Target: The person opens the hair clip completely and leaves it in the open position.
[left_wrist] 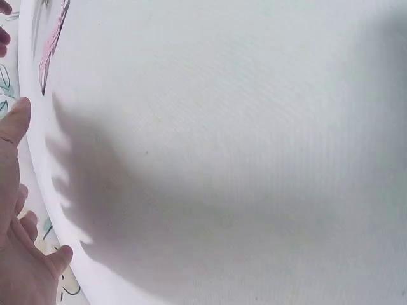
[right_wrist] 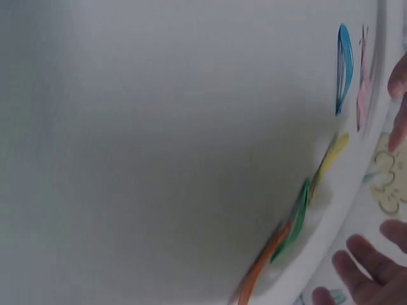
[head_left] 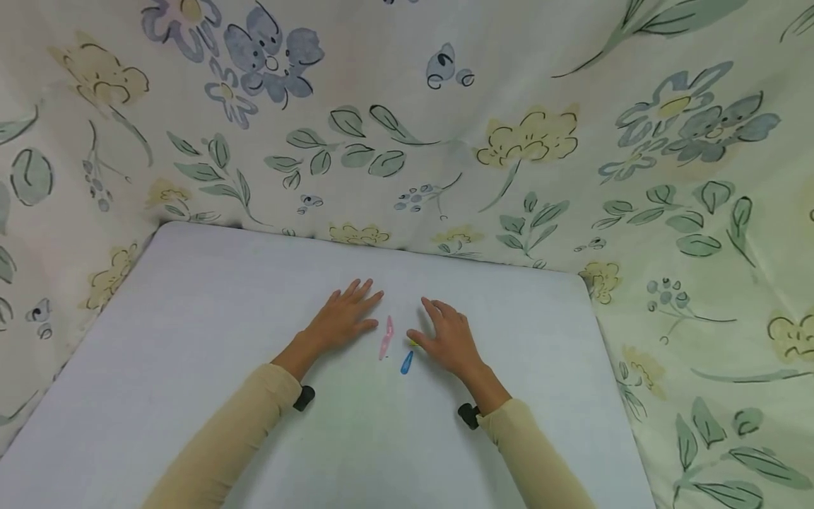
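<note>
My left hand point(head_left: 342, 319) is spread with straight fingers over the white table, just left of the pink snap hair clips point(head_left: 384, 346), and holds nothing. Whether these are one or two clips is hard to tell. My right hand point(head_left: 450, 342) hovers with relaxed, parted fingers to the right of a blue snap hair clip point(head_left: 407, 363). Its thumb partly covers a yellow hair clip point(head_left: 413, 343) in the head view. From the right wrist, a green hair clip point(right_wrist: 296, 222) and an orange one point(right_wrist: 262, 262) also show in a row; the hand hides both from the head camera.
The white table point(head_left: 210, 318) has rounded corners. A floral cloth point(head_left: 407, 141) hangs behind it and along both sides. Small black devices sit at each wrist, one on the left point(head_left: 304, 398) and one on the right point(head_left: 469, 416).
</note>
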Tool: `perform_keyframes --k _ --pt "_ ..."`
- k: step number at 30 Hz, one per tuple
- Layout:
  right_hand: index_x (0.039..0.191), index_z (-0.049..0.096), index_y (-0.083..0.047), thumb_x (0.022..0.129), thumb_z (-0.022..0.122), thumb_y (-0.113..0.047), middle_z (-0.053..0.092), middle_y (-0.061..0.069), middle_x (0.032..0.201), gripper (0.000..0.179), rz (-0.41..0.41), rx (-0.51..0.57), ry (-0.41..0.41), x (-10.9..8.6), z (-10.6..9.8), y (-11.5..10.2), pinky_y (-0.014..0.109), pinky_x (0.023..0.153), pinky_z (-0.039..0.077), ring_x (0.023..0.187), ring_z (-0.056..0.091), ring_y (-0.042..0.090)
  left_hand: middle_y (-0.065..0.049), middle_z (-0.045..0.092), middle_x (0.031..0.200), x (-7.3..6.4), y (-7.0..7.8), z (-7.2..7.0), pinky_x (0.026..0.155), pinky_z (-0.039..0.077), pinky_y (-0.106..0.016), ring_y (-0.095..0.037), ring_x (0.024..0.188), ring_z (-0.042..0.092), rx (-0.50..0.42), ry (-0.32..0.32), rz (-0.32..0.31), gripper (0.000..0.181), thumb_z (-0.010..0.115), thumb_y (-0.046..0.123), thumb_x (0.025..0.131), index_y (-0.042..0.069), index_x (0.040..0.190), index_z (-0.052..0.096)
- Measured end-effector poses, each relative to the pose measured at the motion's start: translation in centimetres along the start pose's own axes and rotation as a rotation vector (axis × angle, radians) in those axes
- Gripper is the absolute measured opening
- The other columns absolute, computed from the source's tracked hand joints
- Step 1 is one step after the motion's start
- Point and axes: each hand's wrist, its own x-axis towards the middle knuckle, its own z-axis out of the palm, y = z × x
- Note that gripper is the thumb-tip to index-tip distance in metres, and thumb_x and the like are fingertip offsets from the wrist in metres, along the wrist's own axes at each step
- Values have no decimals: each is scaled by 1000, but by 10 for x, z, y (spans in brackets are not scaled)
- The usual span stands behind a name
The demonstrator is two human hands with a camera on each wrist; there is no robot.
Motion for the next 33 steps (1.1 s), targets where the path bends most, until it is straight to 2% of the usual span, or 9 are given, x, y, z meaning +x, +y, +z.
perform_keyframes --k 4,8,13,22,33 --pt "141 55 -8 92 71 -41 63 11 128 62 -22 107 0 2 10 -5 50 106 40 124 54 30 -13 24 162 1 2 3 113 20 -63 -37 150 14 -21 -2 30 61 57 39 100 17 154 38" --pt "132 63 -5 91 74 -31 69 9 117 50 -19 219 -3 3 16 -8 51 104 40 119 56 30 -14 26 161 2 3 6 113 21 -63 -38 150 16 -39 -6 48 57 59 36 100 17 151 43" --pt "121 69 -4 89 76 -23 71 9 113 38 -26 282 10 6 24 -10 49 100 43 113 57 28 -14 29 160 4 4 9 113 21 -63 -39 149 16 -71 -11 60 51 59 34 100 16 147 50" --pt "108 75 -5 88 77 -22 73 8 102 27 -37 268 66 7 32 -17 47 91 46 102 59 28 -20 33 157 9 6 12 113 20 -64 -41 149 16 -147 3 66 38 58 29 101 13 136 63" --pt "101 79 -11 87 78 -25 71 5 99 20 58 216 95 12 40 -26 51 93 41 104 56 28 -24 43 150 15 11 15 110 25 -65 -45 146 23 -145 81 76 28 63 23 98 12 123 72"
